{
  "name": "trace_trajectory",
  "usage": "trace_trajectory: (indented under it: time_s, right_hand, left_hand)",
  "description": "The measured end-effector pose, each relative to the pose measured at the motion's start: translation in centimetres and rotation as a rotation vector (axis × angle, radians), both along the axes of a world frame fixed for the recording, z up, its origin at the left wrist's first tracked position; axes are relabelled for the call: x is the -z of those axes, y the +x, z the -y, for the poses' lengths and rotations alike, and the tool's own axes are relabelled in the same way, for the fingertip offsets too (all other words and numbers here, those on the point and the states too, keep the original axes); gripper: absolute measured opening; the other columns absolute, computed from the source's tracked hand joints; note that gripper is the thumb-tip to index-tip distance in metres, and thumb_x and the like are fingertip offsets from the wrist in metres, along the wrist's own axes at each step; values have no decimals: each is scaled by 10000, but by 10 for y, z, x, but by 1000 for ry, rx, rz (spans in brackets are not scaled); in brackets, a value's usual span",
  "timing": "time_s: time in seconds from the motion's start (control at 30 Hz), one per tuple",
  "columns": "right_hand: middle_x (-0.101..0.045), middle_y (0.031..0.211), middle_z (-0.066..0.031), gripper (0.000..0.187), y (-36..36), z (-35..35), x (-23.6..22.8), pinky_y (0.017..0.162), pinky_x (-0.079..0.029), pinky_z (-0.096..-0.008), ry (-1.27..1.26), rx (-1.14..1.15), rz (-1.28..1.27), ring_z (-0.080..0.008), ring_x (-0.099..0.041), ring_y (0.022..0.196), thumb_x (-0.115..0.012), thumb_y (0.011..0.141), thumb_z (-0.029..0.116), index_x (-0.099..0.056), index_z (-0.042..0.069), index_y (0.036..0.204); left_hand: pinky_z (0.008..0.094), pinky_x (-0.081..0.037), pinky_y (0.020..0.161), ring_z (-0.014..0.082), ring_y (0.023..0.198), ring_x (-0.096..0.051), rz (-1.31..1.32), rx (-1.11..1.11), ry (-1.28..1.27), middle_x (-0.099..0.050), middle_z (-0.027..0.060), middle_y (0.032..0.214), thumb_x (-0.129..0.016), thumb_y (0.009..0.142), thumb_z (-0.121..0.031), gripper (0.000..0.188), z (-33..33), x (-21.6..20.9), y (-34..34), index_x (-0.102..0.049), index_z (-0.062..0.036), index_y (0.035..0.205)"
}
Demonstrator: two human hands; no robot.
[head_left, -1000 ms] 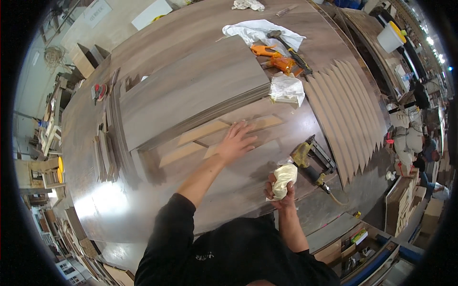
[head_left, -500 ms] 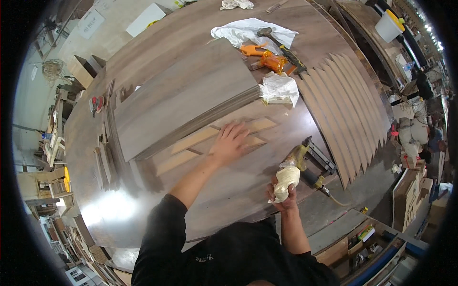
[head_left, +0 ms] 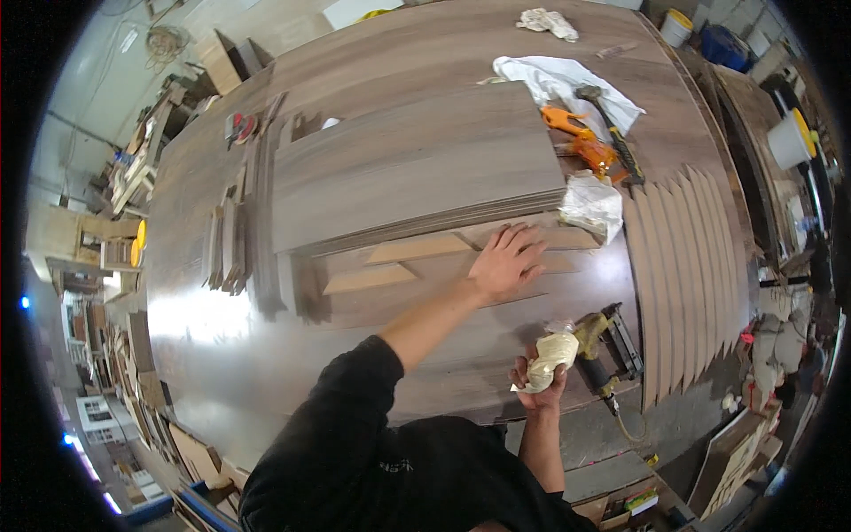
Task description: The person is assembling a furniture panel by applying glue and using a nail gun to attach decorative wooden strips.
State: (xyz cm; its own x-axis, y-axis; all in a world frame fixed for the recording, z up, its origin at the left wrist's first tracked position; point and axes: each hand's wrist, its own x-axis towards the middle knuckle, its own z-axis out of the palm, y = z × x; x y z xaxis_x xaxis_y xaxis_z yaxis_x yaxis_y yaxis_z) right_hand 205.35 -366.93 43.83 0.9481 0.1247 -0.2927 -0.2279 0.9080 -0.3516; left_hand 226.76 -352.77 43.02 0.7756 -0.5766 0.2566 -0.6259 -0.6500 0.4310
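The left hand (head_left: 507,262) lies flat, fingers spread, on a dark strip (head_left: 532,266) near the middle of the worktop (head_left: 230,355), pressing it down rather than gripping it. The strip sits just below the front edge of a stack of dark boards (head_left: 408,168), beside two pale wedges (head_left: 390,262) that lie side by side on the same surface. The right hand (head_left: 539,381) is closed around a yellowish rag (head_left: 551,353), held near the worktop's near edge and just left of a nail gun (head_left: 607,350).

The step in hand looks like wiping or gluing the strip: one hand steadies it while the other holds the rag ready, still well apart from it. The next move would call for bringing the rag up to the strip and keeping the flat hand firm so the piece does not slide against the wedges.

Toward the right edge a fan of narrow slats (head_left: 687,266) overlaps in a row. Farther back lie a crumpled plastic bag (head_left: 591,204), an orange tool (head_left: 581,142), a hammer (head_left: 607,129) and a white cloth (head_left: 554,80).
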Motion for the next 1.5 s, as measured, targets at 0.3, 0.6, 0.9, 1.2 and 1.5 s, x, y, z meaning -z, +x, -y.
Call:
trace_trajectory:
  time_s: [0.3,0.6,0.9,1.2,1.5]
  right_hand:
    - [-509,953,-20,572,8,1,1,540,-417,-296,38,-79,113,-154,-507,701,-729,872,547,-509,131,1196]
    - [-501,962,-31,552,8,-19,-10,584,-438,-315,30,-150,165,-176,-516,751,-718,877,544,-520,141,1200]
    - [-498,943,-6,573,-26,-32,-25,570,-422,-292,-29,-156,211,-150,-524,719,-723,851,600,-541,129,1120]
    - [-492,953,-1,631,-59,-47,-30,558,-377,-297,-178,-183,58,-170,-501,714,-690,835,664,-503,153,1154]
    - [-494,979,-24,510,-77,-75,-30,586,-433,-356,11,-300,148,-199,-509,730,-614,936,575,-504,217,1282]
  left_hand:
    - [555,-311,1154,393,1368,-369,-58,-448,132,-419,149,1490,-660,918,-256,491,-174,-3,-73,-562,-116,1378]
    - [636,-210,1180,538,1445,-211,-59,-244,-90,-291,267,1539,-676,901,-170,576,-166,12,-84,-475,-116,1438]
    - [568,-276,1175,421,1425,-303,-11,-198,-131,-384,152,1507,-658,887,-179,533,-176,1,-71,-516,-133,1398]
    - [517,-371,1079,378,1259,-464,-107,-353,15,-496,118,1405,-681,914,-284,452,-232,2,-85,-593,-157,1338]
    - [484,-450,985,326,1186,-548,224,-510,-372,-598,109,1287,-716,863,-204,366,-292,-46,-148,-643,-135,1214]
